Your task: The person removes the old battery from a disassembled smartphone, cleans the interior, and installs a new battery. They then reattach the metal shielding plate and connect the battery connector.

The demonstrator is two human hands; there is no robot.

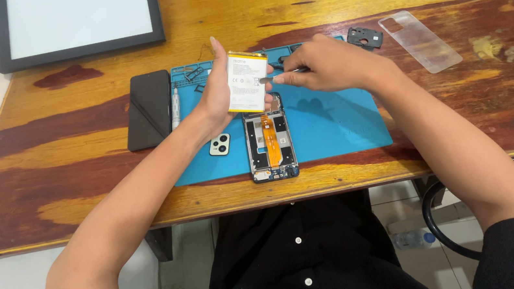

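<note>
Head view. The worn wooden table with red-brown and yellow patches runs the full width; its near edge lies just above the person's black shirt, and its left edge slants up toward a black-framed white board at the far left corner. A blue rectangular work mat lies at centre, its front edge close to the table's near edge. The right half of the mat is bare, as is the wood between the mat and the table's right side.

Left hand: raised over the mat, palm toward the camera, fingers half curled. The grip clasps a flat white rectangular phone battery with a yellow top edge, held upright by its left side and back.

Right hand: fingers pinched together on thin metal tweezers, whose tip touches the battery's right edge.

The battery hangs just above the opened blue phone body with an orange flex cable, which lies flat on the mat and overhangs its front edge. A pale green camera cover piece lies just left of it.

On the wood left of the mat: a black phone screen panel, with a slim grey screwdriver beside it on the mat's left margin. Right of the mat: a small black plastic frame part and a clear phone case, well apart from both hands.
</note>
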